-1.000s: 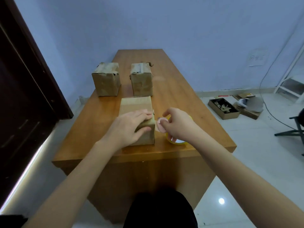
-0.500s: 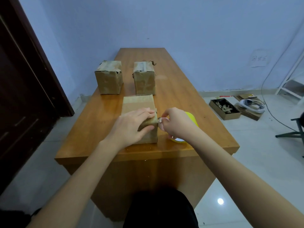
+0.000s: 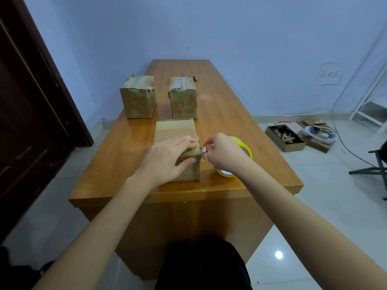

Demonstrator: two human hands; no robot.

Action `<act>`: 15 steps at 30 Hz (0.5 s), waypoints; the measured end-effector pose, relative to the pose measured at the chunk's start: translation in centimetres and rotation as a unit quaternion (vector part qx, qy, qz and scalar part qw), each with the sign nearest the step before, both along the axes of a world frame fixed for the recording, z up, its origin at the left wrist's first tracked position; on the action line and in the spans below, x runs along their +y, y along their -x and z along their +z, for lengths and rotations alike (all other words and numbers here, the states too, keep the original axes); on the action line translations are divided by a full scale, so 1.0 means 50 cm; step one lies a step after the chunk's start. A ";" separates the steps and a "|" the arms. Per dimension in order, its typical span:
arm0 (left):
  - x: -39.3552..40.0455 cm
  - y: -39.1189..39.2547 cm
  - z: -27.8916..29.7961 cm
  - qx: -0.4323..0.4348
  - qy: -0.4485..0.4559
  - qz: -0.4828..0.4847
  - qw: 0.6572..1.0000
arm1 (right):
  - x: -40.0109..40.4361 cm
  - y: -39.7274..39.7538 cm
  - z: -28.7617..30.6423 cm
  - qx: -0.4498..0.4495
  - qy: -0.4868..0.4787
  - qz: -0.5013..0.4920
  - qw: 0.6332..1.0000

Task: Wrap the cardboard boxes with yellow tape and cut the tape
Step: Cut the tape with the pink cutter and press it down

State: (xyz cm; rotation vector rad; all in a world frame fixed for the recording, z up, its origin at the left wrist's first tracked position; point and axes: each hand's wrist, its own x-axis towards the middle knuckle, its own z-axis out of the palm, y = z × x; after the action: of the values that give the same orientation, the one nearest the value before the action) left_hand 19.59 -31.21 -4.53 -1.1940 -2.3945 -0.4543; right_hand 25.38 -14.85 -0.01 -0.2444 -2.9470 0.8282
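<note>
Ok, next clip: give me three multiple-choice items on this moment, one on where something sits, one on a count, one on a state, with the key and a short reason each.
1. Where is the yellow tape roll?
A. Right of the near box, by the table's front edge
B. On top of a far box
C. On the floor

2. How many cardboard boxes stand on the table?
A. Two
B. Three
C. Five

3. What is the left hand doing?
A. Hanging off the table
B. Lifting a far box
C. Gripping the near box's right front corner

Key: 1 A, the roll sits beside the near box, partly behind the right hand. 2 B, the near box plus the far left box and the far right box. 3 C, its fingers lie over the top and the thumb presses the front face.
</note>
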 end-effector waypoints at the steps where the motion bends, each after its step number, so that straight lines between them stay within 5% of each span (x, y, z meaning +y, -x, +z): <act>1: 0.000 0.000 0.000 -0.001 0.000 0.001 1.000 | 0.000 0.000 0.001 -0.001 -0.001 0.001 1.000; 15: 0.005 0.001 -0.002 0.012 -0.008 -0.001 1.000 | 0.020 -0.024 0.014 -0.043 0.114 0.021 0.992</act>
State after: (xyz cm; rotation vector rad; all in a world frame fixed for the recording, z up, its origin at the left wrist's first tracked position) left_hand 19.54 -30.94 -4.61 -1.1888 -2.3644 -0.4567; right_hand 26.58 -13.82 0.70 -0.2363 -2.9428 1.1914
